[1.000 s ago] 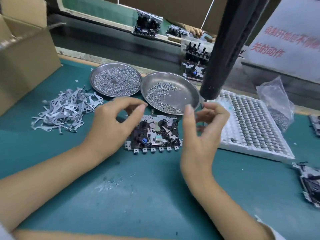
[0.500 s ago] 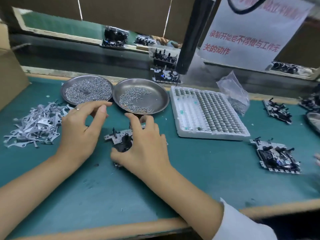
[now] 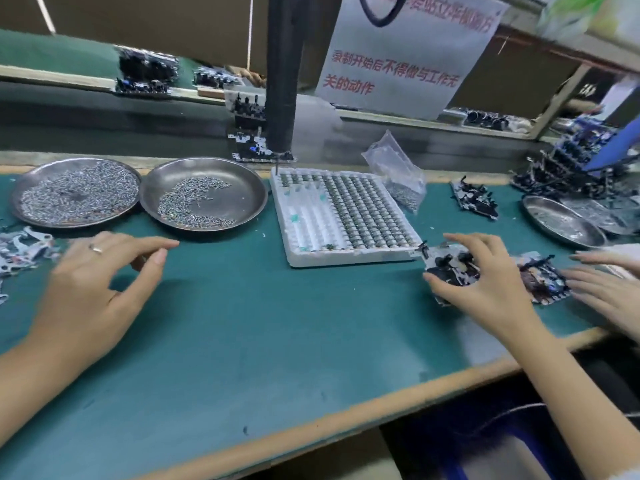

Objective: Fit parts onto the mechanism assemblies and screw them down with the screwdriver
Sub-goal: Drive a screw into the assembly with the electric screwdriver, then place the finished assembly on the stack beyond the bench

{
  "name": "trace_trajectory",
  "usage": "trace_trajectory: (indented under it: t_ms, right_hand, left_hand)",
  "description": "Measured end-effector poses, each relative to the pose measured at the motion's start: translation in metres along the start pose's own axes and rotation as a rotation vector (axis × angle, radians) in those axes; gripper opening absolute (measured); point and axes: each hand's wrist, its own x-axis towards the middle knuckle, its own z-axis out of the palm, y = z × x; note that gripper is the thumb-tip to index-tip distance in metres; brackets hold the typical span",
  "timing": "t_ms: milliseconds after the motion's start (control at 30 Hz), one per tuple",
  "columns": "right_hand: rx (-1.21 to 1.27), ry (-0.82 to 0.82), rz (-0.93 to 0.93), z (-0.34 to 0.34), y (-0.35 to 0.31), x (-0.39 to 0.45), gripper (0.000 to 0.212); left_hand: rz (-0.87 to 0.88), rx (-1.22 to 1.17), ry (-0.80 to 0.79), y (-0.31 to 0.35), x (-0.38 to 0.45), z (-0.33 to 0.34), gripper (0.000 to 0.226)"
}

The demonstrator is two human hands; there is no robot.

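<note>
1. While the right hand (image 3: 485, 275) has its grip curled over one mechanism assembly (image 3: 450, 265) at the near right of the table (image 3: 242, 341), thumb on the near edge and fingers on the far edge, the step in hand looks to be setting a finished unit aside or picking one up; I cannot tell which.
2. The left hand (image 3: 100, 271) hovers over the table at the near left, its grip loosely open and holding nothing.
3. Another person's hand (image 3: 609, 285) reaches in from the right edge beside a second assembly (image 3: 540, 278).
4. Next comes a unit placed in front, then a part from the metal pieces (image 3: 24, 251) at far left.
5. Farther back lie two screw dishes (image 3: 204, 199) and a white foam tray (image 3: 343, 216).
6. The hanging screwdriver (image 3: 282, 81) is behind these, untouched.
</note>
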Motion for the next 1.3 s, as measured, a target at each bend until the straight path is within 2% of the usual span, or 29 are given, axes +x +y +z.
trace_trajectory:
  t_ms: [100,267,333,400,467,633,700,800,1000,1100,1167,1234,1300]
  right_hand:
    - [-0.039,-0.017,0.056,0.010,0.024,0.010,0.059]
    - [-0.067,-0.139,0.127,0.009,0.049,0.021,0.058]
    - [-0.166,-0.109,0.106,0.010,0.043,0.020,0.057]
    - [-0.200,-0.007,-0.050,0.016,0.019,0.016,0.049]
    - [-0.055,0.041,-0.266,0.027,-0.022,0.008,0.037]
    - [0.219,-0.065,-0.735,0.081,-0.136,-0.008,0.024]
    - [0.282,-0.051,-0.835,0.105,-0.171,-0.004,0.025]
    - [0.343,0.012,-0.822,0.132,-0.203,0.008,0.028]
    - [0.435,0.038,-0.778,0.159,-0.207,0.020,0.036]
    - [0.435,0.061,-0.761,0.162,-0.201,0.026,0.032]
    - [0.414,0.058,-0.738,0.165,-0.199,0.029,0.033]
    - [0.397,0.044,-0.711,0.166,-0.198,0.032,0.038]
    - [0.412,0.036,-0.688,0.167,-0.198,0.033,0.038]
  left_hand:
    - [-0.033,-0.008,0.007,-0.005,-0.001,0.000,0.039]
    - [-0.014,-0.010,0.010,-0.003,-0.001,0.001,0.035]
    - [-0.003,0.000,0.014,-0.001,-0.001,0.001,0.034]
    - [0.004,0.010,0.022,0.001,0.000,0.001,0.035]
    - [0.010,0.011,0.047,0.003,0.000,0.001,0.033]
    - [-0.030,0.025,0.123,0.002,0.007,-0.003,0.031]
    - [-0.033,0.069,0.135,0.000,0.016,-0.007,0.030]
    - [-0.032,0.128,0.120,-0.005,0.042,-0.013,0.024]
    - [-0.122,0.136,-0.107,-0.023,0.135,0.015,0.023]
    - [-0.203,0.146,-0.249,-0.019,0.182,0.059,0.006]
    - [-0.293,0.153,-0.351,-0.021,0.204,0.090,0.004]
    - [-0.386,0.147,-0.443,-0.026,0.218,0.114,0.020]
    - [-0.418,0.153,-0.455,-0.032,0.227,0.131,0.026]
